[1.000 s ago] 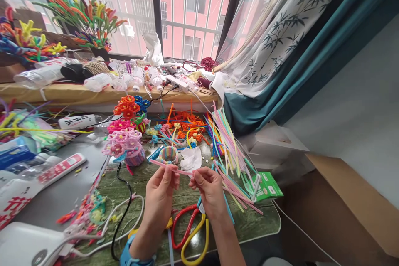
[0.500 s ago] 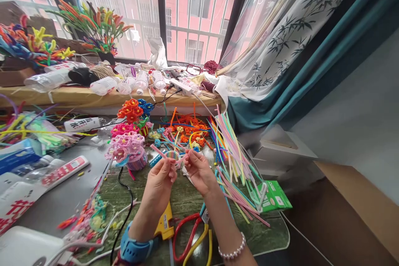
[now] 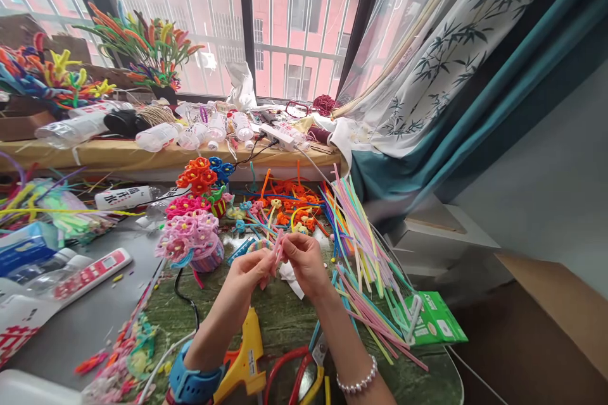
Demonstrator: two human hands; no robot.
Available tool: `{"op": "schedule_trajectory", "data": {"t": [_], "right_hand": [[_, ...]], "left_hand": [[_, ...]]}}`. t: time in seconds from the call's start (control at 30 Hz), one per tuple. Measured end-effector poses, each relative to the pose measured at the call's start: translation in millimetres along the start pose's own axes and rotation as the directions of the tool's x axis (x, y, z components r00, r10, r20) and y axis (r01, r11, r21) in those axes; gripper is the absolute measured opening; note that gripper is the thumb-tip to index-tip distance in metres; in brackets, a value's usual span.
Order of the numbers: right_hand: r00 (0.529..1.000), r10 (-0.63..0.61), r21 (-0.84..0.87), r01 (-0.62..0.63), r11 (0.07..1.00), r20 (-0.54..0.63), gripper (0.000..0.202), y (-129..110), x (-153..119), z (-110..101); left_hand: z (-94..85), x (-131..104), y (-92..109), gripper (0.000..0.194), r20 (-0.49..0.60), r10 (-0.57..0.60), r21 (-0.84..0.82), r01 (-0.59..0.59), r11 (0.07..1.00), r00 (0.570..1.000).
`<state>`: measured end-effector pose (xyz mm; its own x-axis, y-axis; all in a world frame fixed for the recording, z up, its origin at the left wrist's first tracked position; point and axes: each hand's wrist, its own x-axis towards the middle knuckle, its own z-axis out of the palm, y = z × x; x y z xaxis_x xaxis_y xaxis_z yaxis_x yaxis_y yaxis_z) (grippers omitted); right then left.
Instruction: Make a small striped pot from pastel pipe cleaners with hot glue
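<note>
Over the green table, my left hand (image 3: 256, 269) and my right hand (image 3: 304, 259) meet, fingertips pinched. Between them is a pink pipe cleaner (image 3: 278, 252), bent into a small shape that my fingers partly cover. Both hands grip it. Just behind them lie a blue ruler-like strip (image 3: 241, 250) and small pipe-cleaner flowers (image 3: 275, 204). A white scrap of paper (image 3: 291, 278) rests under my right hand. Below my wrists are a yellow glue gun (image 3: 251, 354) and scissors (image 3: 319, 354) with red and yellow handles, partly hidden by my right forearm.
Loose pastel pipe cleaners (image 3: 361, 228) spread at right beside a green packet (image 3: 437, 319). Pots of pipe-cleaner flowers (image 3: 190, 234) stand at left, near a black cable (image 3: 185, 304). Plastic bottles (image 3: 159, 136) and a power strip (image 3: 278, 137) line the windowsill.
My hands have come closer together, and the pink pipe cleaner's free end, which pointed left, now stands upright between the fingertips. The view has shifted slightly.
</note>
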<state>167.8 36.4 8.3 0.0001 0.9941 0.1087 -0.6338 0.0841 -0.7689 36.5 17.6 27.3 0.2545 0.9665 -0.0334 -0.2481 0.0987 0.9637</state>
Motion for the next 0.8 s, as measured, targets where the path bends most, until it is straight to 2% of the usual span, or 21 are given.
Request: {"op": "schedule_trajectory", "data": {"t": [0.2,0.5,0.67,0.8], "right_hand": [[1.0,-0.013,-0.001,0.013,1.0,0.02,0.028,1,-1,-3],[0.996,0.072,-0.01,-0.072,0.997,0.056,0.031,2,-1,-7],[0.983,0.164,-0.012,-0.164,0.986,0.084,0.033,1,-1,-12],[0.981,0.17,-0.008,-0.17,0.985,0.088,0.031,1,0,-14]], "left_hand": [[0.0,-4,-1,0.037,0.005,-0.063,0.021,0.063,0.998,0.998],[-2.0,-5,3,0.034,0.088,-0.055,0.062,0.05,0.997,0.995],[-3.2,-4,5,0.033,0.119,-0.058,0.07,0.05,0.996,0.991],[-5.9,-1,3,0.035,0.124,-0.071,0.048,0.066,0.997,0.99]]}}
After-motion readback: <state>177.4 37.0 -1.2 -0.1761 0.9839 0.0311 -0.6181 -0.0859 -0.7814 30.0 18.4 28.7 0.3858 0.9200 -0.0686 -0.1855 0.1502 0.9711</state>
